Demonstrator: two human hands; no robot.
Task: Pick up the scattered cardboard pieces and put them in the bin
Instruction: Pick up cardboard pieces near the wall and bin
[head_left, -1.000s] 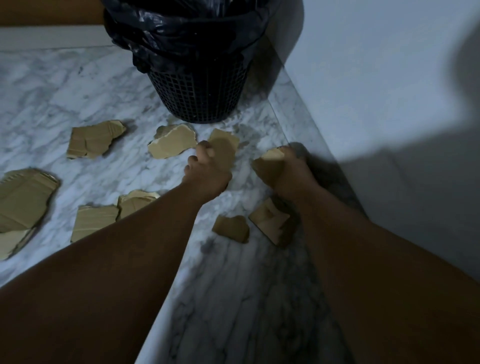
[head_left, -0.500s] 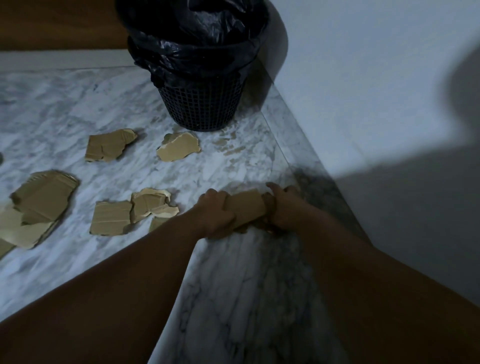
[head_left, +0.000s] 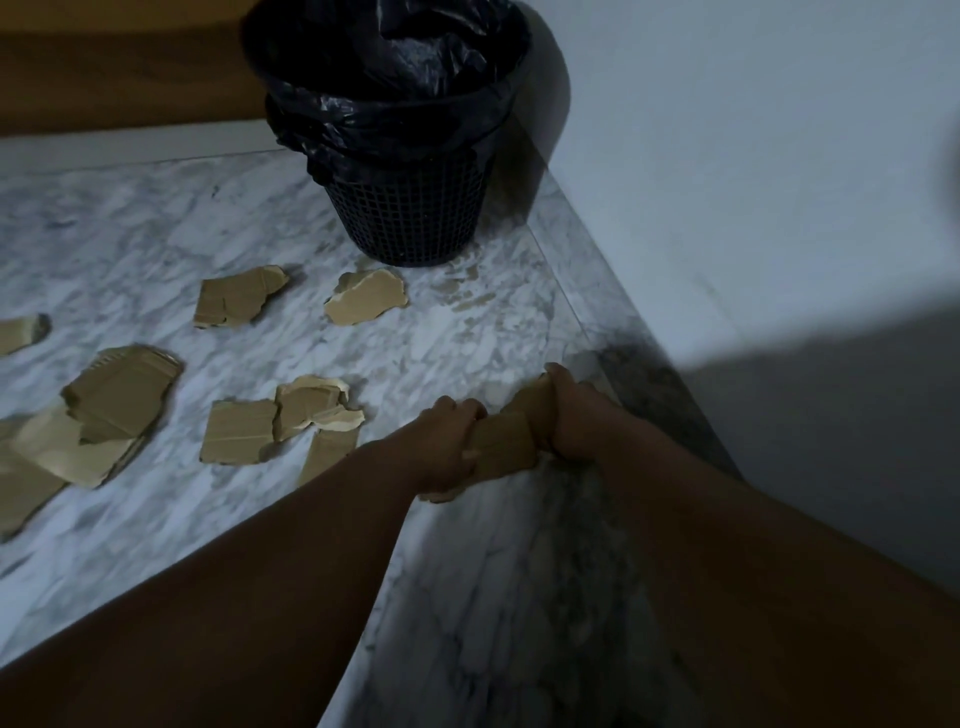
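A bundle of cardboard pieces (head_left: 501, 441) is pressed between the person's two hands, low over the marble floor (head_left: 467, 332) at the right, near the wall. The left hand (head_left: 447, 449) is curled closed round the bundle's left end, and the right hand (head_left: 569, 415) is wrapped shut over its right end, fingers folded across the top edge, so the brown card shows only in the gap between them. How many pieces are in the bundle I cannot tell. Just left of the left forearm a narrow strip of cardboard (head_left: 330, 454) pokes out from under the arm, touching a squarish piece (head_left: 236, 431) and a torn, crumpled piece (head_left: 311, 405) that lie edge to edge. Farther left lies a large overlapping heap of cardboard (head_left: 88, 415), and a small scrap (head_left: 21, 332) sits at the left edge of view. Farther off, two more pieces lie apart from each other on the floor: a folded piece (head_left: 236, 296) and a rounded torn piece (head_left: 366, 301), the latter close to the foot of the bin (head_left: 410, 218). The bin is a black mesh basket lined with a black plastic bag (head_left: 395, 78), standing in the far corner against the pale wall (head_left: 727, 156), well apart from the hands.
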